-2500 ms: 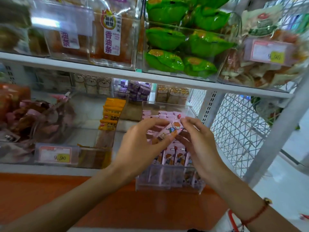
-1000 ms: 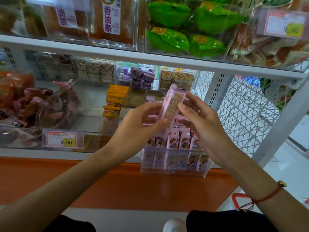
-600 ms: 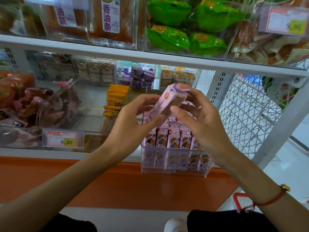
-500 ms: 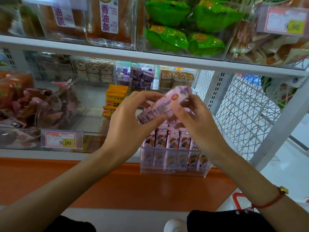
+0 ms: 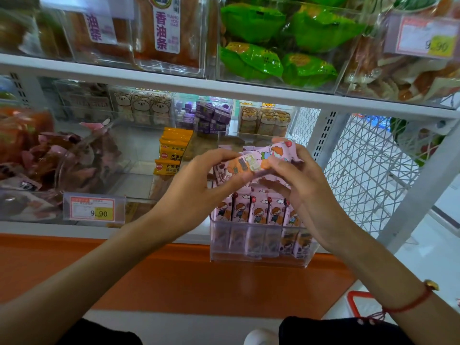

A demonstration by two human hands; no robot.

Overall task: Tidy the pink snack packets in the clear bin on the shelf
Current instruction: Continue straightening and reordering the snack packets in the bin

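Note:
A clear bin (image 5: 258,258) sits at the front edge of the lower shelf, jutting a little past it. Several pink snack packets (image 5: 258,210) with a cartoon child stand upright in a row inside it. One pink packet (image 5: 251,164) lies nearly level in the air above the bin, printed face towards me. My left hand (image 5: 196,192) pinches its left end and my right hand (image 5: 298,185) grips its right end. My fingers hide part of the packet and the bin's middle rows.
Yellow packets (image 5: 171,153) are stacked left of the bin. A bin of dark and pink wrapped snacks (image 5: 57,165) with a 9.90 price tag (image 5: 93,209) fills the left. Green bags (image 5: 281,46) sit on the shelf above. A wire mesh panel (image 5: 368,170) closes the right side.
Both hands lifted a packet out of the bin, stood it upright, then turned it over to lie nearly level with its printed face towards me. The view came closer.

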